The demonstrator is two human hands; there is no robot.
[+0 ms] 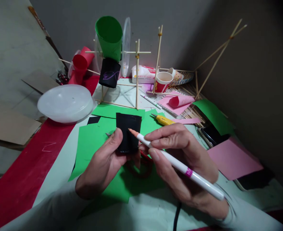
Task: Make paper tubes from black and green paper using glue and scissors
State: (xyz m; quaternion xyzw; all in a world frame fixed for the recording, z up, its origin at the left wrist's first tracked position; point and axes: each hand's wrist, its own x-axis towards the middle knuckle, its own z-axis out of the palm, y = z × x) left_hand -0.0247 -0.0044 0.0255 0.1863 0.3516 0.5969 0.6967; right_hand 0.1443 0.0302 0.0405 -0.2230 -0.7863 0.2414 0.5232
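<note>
Here, above sheets of green paper (93,141) on a cluttered table (58,175), the left hand (103,163) pinches a small piece of black paper (128,128) between thumb and fingers. The right hand (179,157) has its fingers closed around a white pencil (179,165), whose orange tip rests at the black paper's right edge.

2 hands (103,163) (182,146), 1 pen (179,166), 1 card (128,126)

A: Is it bright?
B: No, dim and cool. Light falls from above onto the table (57,175), and the right side sinks into darkness.
A: Sharp?
B: Mostly. The left hand (103,163) casts soft shadow on the green paper (90,144), the plastic lid (65,102) glares faintly, and the edges bow.
</note>
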